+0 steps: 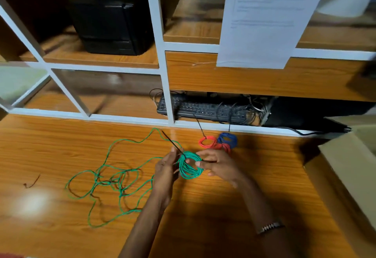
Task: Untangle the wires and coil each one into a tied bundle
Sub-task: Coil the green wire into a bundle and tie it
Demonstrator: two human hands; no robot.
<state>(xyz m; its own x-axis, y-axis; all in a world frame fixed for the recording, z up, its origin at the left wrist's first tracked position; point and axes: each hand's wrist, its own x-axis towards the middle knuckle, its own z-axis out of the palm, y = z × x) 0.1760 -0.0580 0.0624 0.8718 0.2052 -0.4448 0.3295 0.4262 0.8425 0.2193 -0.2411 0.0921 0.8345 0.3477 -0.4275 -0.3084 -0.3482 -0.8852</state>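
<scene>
Wooden desk (pixel 203 207) held the green coil (pixel 190 166), pinched between left hand (pixel 164 168) and right hand (pixel 219 166) with a black tie (pixel 173 143) through it — left of it, loose wire (pixel 114 178) could snag and drag turns off.

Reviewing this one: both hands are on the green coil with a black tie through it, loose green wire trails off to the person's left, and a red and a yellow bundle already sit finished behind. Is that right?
Not quite. The head view shows the finished bundles behind are a red bundle and a blue bundle, not yellow. The rest holds: the left hand and right hand are on the green coil with a black tie through it, and loose green wire trails left.
</scene>
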